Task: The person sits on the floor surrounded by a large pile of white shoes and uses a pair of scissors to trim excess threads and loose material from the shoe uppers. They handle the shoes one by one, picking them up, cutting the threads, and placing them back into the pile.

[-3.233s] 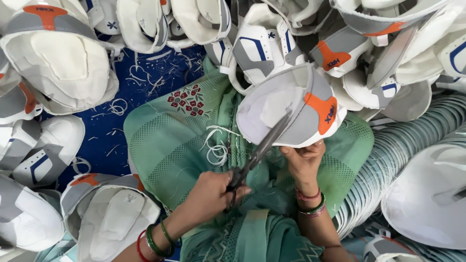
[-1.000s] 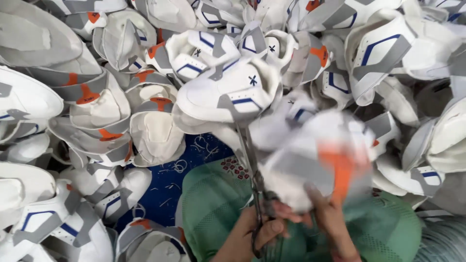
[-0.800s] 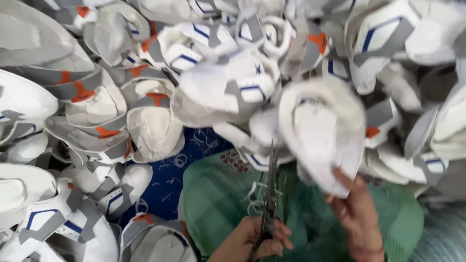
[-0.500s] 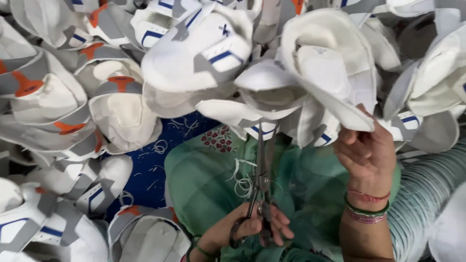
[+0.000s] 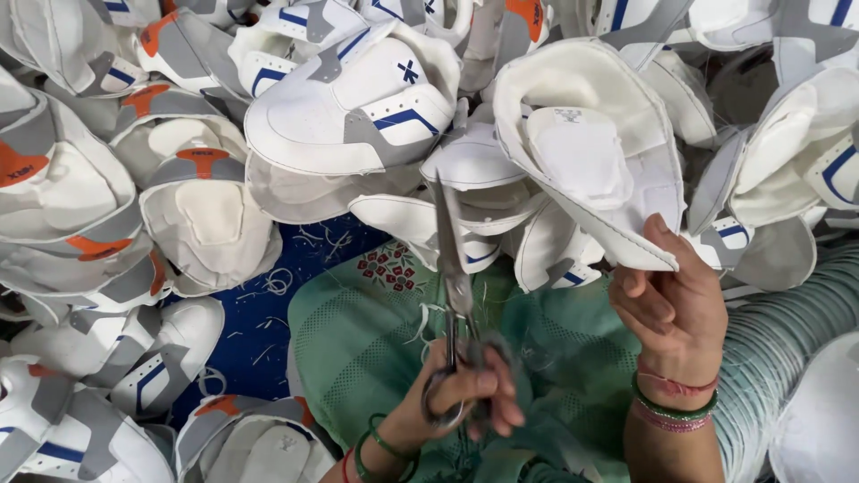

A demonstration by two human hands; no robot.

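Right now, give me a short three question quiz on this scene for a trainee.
1. True or false: the left hand holds scissors with the blades pointing up.
2. What does the right hand grip? A) a white shoe upper B) a spool of thread C) a hammer
3. Fill in: the loose thread scraps lie on a ____ cloth.

Key: 1 true. 2 A, the white shoe upper, pinched at its lower edge. 3 blue.

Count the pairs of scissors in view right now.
1. The scissors are in the left hand, blades pointing up toward the white shoe upper that the right hand holds by its edge. Others may be buried under the piled uppers.
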